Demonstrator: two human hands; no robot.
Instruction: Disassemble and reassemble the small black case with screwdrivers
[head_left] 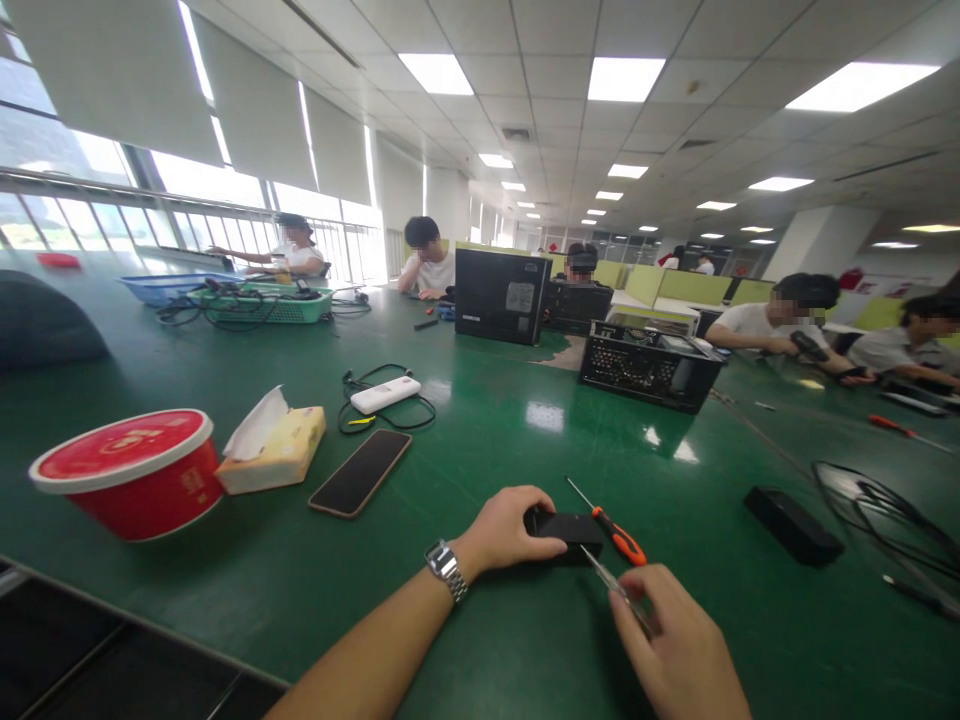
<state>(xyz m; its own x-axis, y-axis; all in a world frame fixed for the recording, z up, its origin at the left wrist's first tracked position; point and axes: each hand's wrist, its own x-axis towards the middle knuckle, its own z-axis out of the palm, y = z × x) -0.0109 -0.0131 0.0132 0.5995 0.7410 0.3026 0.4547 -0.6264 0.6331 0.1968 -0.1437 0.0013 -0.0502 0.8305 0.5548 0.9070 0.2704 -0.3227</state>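
Black box at front centre of the worktop | my left hand: grip closed around the box's left end | my right hand: gripping a slim metal tool, tip at the box's near side | orange-handled screwdriver just beside the box | phone farther left

Left of the big, shiny green table are glass windows with pale grey blinds. Low yellow-green walls stand behind it. Above it, flat white lights glow in a white tiled ceiling.
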